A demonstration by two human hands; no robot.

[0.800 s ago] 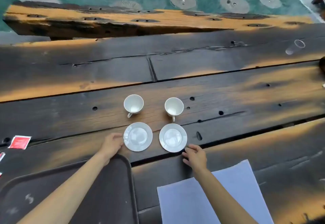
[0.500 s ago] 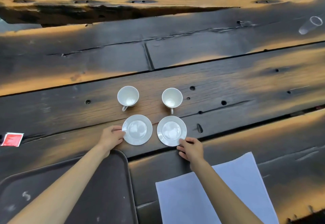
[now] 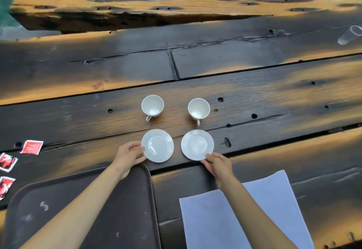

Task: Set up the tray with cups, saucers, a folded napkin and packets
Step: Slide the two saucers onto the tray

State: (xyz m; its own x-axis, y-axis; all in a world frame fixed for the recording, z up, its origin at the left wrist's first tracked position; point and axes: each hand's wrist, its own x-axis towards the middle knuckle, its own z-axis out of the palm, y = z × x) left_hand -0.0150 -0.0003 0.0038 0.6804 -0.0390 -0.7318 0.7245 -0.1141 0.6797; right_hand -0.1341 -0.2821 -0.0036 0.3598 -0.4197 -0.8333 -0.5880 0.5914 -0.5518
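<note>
Far out to the left of our left hand (image 3: 128, 155), three red packets (image 3: 32, 147) lie flat on the tabletop (image 3: 254, 96), well apart from it. Below that hand and under our forearm sits the dark tray (image 3: 121, 219), its far corner just beneath our wrist.

Our left hand grasps the left saucer (image 3: 157, 145) at its left rim, thumb on top at the edge and fingers curled toward the underside. The saucer lies directly to the right of that hand, flat on the wood. Beyond it, farther from us, the left cup (image 3: 152, 105) stands upright with its handle turned toward the saucer, apart from our fingers.

Just right of the left saucer, near but not touching it, lies the right saucer (image 3: 197, 144). Our right hand (image 3: 219, 165) pinches its near right rim, so the saucer sits up and to the left of that hand. Past it the right cup (image 3: 198, 109) stands upright, handle pointing back toward the saucer, clear of the hand.

Below our right hand, under the forearm, the pale napkin (image 3: 274, 205) lies spread flat on the tabletop.
</note>
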